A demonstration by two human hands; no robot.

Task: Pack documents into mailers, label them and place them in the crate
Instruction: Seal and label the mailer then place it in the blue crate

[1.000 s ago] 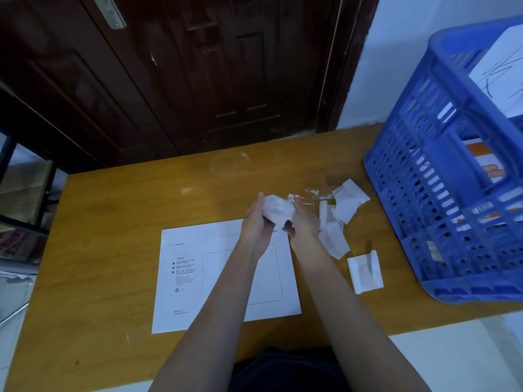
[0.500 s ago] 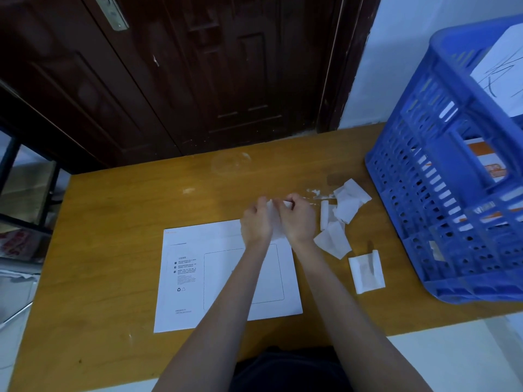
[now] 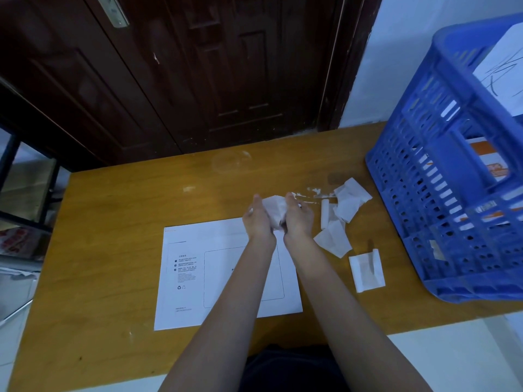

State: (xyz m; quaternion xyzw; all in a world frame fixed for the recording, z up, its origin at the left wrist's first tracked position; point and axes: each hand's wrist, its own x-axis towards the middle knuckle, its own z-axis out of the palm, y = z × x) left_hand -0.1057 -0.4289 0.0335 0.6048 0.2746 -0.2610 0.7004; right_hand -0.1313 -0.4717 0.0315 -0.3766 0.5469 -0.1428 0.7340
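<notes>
The white mailer [image 3: 226,274] lies flat on the wooden table [image 3: 119,222], long axis left to right, directly under and toward the person from both hands. The left hand [image 3: 259,220] and right hand [image 3: 298,219] together clutch a crumpled white paper wad [image 3: 274,209]. Thin, creased paper scraps [image 3: 343,210] lie just right; the slotted blue plastic crate [image 3: 452,193] stands beyond, nearer the right hand.

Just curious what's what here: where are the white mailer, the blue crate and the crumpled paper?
white mailer [image 3: 186,278]: head view, its printed left half.
blue crate [image 3: 441,210]: head view, its perforated side wall.
crumpled paper [image 3: 275,208]: head view, its middle.
</notes>
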